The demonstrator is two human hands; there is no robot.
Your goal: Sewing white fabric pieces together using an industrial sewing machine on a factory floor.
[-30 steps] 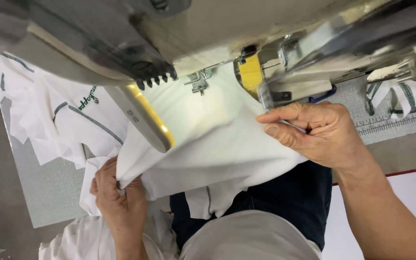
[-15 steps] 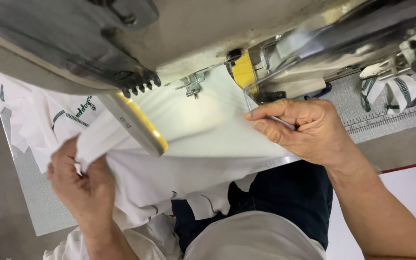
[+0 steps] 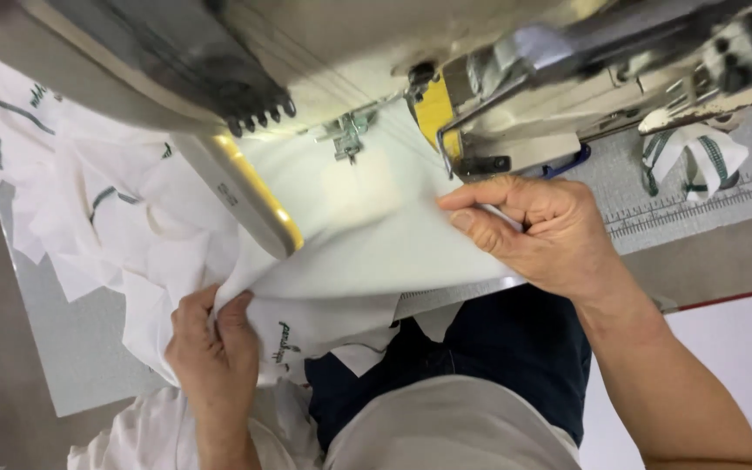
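Note:
A white fabric piece [image 3: 367,226] lies stretched under the presser foot [image 3: 350,139] of an industrial sewing machine [image 3: 324,43]. My right hand [image 3: 537,231] pinches the cloth's right edge between thumb and fingers, just right of the needle area. My left hand [image 3: 211,348] grips the cloth's lower left corner, bunched in the fist, below the machine's yellow-edged guard [image 3: 250,196]. More white cloth with small green print hangs under that hand toward my lap.
A heap of white pieces with green trim [image 3: 63,183] lies at the left on the grey table [image 3: 54,348]. Rolled green-striped tape [image 3: 698,152] and a printed ruler strip [image 3: 698,204] sit at the right. A white board with a red edge [image 3: 724,365] is at the lower right.
My left hand dropped back down and toward me, regripping the cloth's lower left corner after reaching up-left. My right hand stayed pinched on the right edge.

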